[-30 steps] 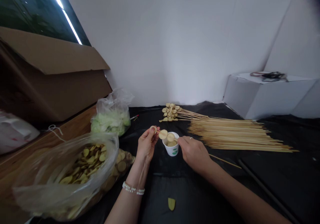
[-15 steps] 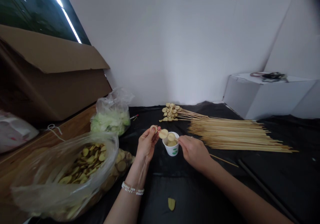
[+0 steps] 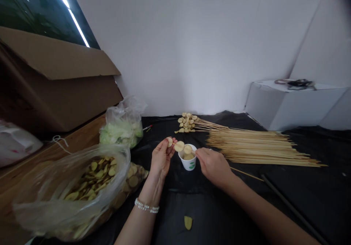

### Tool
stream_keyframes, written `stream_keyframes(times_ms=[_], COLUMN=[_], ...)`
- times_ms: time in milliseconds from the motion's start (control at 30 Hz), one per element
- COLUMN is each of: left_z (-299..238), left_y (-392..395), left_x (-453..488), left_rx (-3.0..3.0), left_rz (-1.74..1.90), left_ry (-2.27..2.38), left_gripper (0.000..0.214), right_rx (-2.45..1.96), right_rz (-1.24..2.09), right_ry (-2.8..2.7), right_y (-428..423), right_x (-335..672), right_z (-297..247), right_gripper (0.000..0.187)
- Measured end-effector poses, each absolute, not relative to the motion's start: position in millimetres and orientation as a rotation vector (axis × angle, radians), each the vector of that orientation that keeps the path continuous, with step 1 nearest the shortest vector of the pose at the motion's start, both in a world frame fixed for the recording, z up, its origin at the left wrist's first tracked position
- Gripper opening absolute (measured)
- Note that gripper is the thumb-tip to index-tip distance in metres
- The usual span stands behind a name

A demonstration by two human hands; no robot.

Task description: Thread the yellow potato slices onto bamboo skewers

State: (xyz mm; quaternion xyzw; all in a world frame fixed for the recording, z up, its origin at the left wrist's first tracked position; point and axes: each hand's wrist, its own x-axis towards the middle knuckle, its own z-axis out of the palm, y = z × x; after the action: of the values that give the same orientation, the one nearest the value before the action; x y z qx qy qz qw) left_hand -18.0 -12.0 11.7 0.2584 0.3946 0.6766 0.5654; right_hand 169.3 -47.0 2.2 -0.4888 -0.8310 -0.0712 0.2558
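Observation:
My left hand (image 3: 161, 159) pinches a round potato slice (image 3: 169, 141) at the tip of a thin bamboo skewer (image 3: 241, 173). My right hand (image 3: 213, 165) grips that skewer further back; its tail sticks out to the right over the black cloth. Two more slices (image 3: 183, 147) sit threaded on the skewer between my hands, right above a small white paper cup (image 3: 189, 163) that holds more slices.
A clear bag of potato slices (image 3: 82, 186) lies at the left, a bag of green leaves (image 3: 122, 131) behind it. A pile of bare skewers (image 3: 260, 148) and several loaded skewers (image 3: 188, 122) lie at the back. One loose slice (image 3: 188, 222) lies near me. A cardboard box (image 3: 55, 88) stands at the far left.
My left hand has pushed its slice a little to the right along the skewer, closer to the two threaded slices. My right hand has barely shifted.

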Motion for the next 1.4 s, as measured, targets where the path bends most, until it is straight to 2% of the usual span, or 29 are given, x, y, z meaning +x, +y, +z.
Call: stream_keyframes(times_ms=[600,933,1067,1233,1400], left_z=[10.7,15.4,14.9,10.2,1.5], left_y=[-13.4,-17.1,-13.7,-9.8,-11.9], left_x=[-15.2,-11.0,-14.6,-16.2,-2.1], left_rx=[0.68,0.678,0.648,0.637,0.914], left_rz=[1.587,1.524,1.595,1.669,1.648], left_ry=[0.931,0.918,0.925,0.953,1.07], left_gripper=[0.021,0.041,0.039,0.03,0.054], right_rx=[-1.323,-1.185,-1.196,-1.254,-1.242], right_rz=[-0.163,-0.332,-0.352,-0.229,0.012], right_ry=[-2.247,-2.139,-2.141,-2.066,-1.839], right_y=[-46.4,-42.3,-40.7,-29.3,-7.5], right_x=[168.0,169.7,172.0,182.2,194.3], right_z=[1.5,-4.0,-1.4,-3.3,-11.1], right_gripper=[0.022,0.025,0.026,0.025,0.021])
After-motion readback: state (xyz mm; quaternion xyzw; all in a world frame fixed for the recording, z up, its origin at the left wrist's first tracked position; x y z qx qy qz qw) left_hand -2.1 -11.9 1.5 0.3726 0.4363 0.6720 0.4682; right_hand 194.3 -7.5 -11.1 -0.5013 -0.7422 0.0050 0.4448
